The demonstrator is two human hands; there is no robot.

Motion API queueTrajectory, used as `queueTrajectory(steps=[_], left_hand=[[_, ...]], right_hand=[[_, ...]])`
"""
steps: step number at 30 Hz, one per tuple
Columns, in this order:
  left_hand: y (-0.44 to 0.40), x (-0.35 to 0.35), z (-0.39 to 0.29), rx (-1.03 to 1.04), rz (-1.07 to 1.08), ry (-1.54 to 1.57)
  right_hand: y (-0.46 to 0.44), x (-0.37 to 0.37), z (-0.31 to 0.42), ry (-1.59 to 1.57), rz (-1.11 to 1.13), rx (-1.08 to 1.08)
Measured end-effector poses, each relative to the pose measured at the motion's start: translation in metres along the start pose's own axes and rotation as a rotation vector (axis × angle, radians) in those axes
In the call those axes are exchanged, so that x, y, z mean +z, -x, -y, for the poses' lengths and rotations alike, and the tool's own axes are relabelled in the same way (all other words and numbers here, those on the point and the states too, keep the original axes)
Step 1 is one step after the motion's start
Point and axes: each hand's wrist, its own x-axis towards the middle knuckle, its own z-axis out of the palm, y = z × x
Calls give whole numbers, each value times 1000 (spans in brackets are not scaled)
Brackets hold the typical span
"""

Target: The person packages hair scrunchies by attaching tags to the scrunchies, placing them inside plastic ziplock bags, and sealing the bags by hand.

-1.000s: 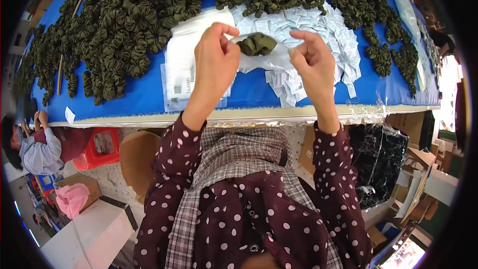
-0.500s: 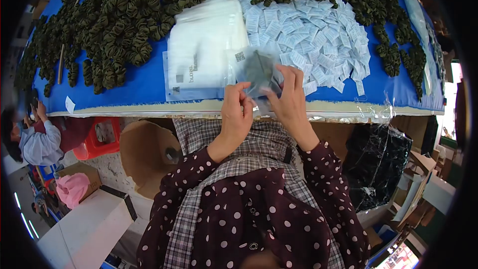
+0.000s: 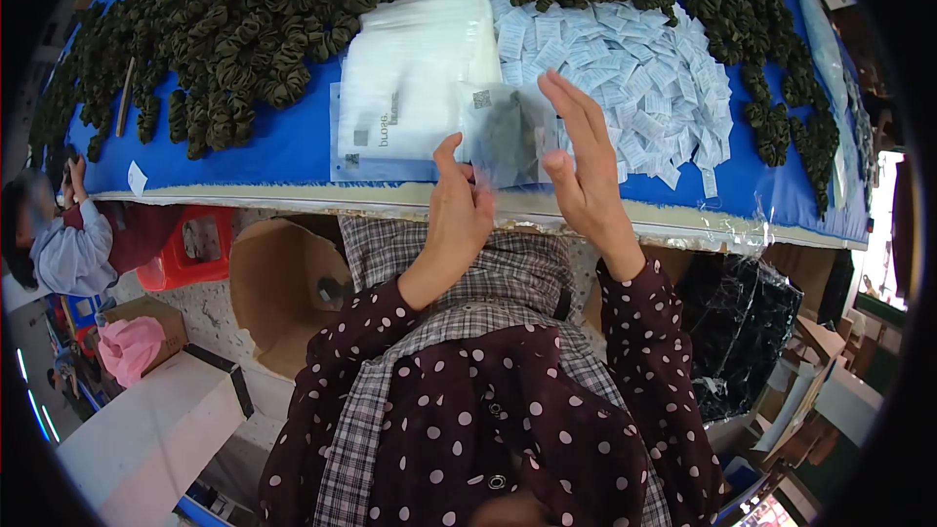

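Observation:
A clear plastic bag (image 3: pixel 480 132) with a dark green scrunchie (image 3: pixel 512 132) inside lies between my hands, at the right edge of the bag stack. My right hand (image 3: pixel 588 171) is at the bag's right side, its fingers stretched out and thumb apart. At the lower left of the bag, my left hand (image 3: pixel 457 215) has its index finger raised and thumb apart, with nothing visibly gripped. Whether a fingertip touches the plastic I cannot tell. A stack of frosted printed bags (image 3: pixel 415 78) sits to the left, and a heap of small white-blue printed packets (image 3: pixel 634 88) to the right.
Piles of dark green scrunchies (image 3: pixel 254 29) cover the back and left of the blue table (image 3: pixel 293 151), with more scrunchies (image 3: pixel 752 29) at the right. Below the edge stand a cardboard box (image 3: pixel 283 283) and a black wrapped bundle (image 3: pixel 737 322). Another person (image 3: pixel 73 254) works at far left.
My fingers have come off the bag and spread apart. My right hand has opened and moved slightly right, and the bag now shows flatter. The view has shifted a little.

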Motion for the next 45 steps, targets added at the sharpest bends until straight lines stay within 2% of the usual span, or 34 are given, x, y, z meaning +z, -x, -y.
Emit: queueTrajectory(steps=[3,9,13,19,24,28,31,34,35,36,37,39,40,42,43,44,45], left_hand=[[1,-1,9,-225,69,256],[9,-7,38,-253,133,466],[11,-36,7,-462,127,694],[12,-32,20,-442,92,577],[16,-28,19,-513,45,596],[17,-21,25,-517,-36,615],[19,-21,21,-515,-70,682],[22,-24,18,-519,-91,747],[21,-25,19,-529,-71,737],[21,-27,20,-542,-48,725],[21,-30,21,-554,-25,712],[23,-36,23,-565,7,701],[31,-40,22,-509,25,609],[35,-46,17,-373,30,440],[34,-46,16,-307,29,355],[35,-47,19,-311,34,355],[36,-47,24,-86,21,169]], right_hand=[[-17,29,4,296,46,-97],[1,41,0,304,117,-211],[21,10,7,109,-95,-111],[61,45,25,42,45,30],[73,66,27,162,-49,-68],[82,82,19,203,-145,-227],[77,67,20,102,-151,-196],[78,15,13,-321,-308,153],[89,-13,-3,-476,-388,340],[106,-51,-25,-617,-591,631],[131,-112,-66,-438,-559,552],[157,-253,-92,168,-257,806],[170,-258,-92,177,-260,819],[280,-386,-134,1101,-6,783],[284,-396,-144,1558,136,719],[247,-348,-114,1681,-102,708],[192,-289,-67,1503,-77,629]])
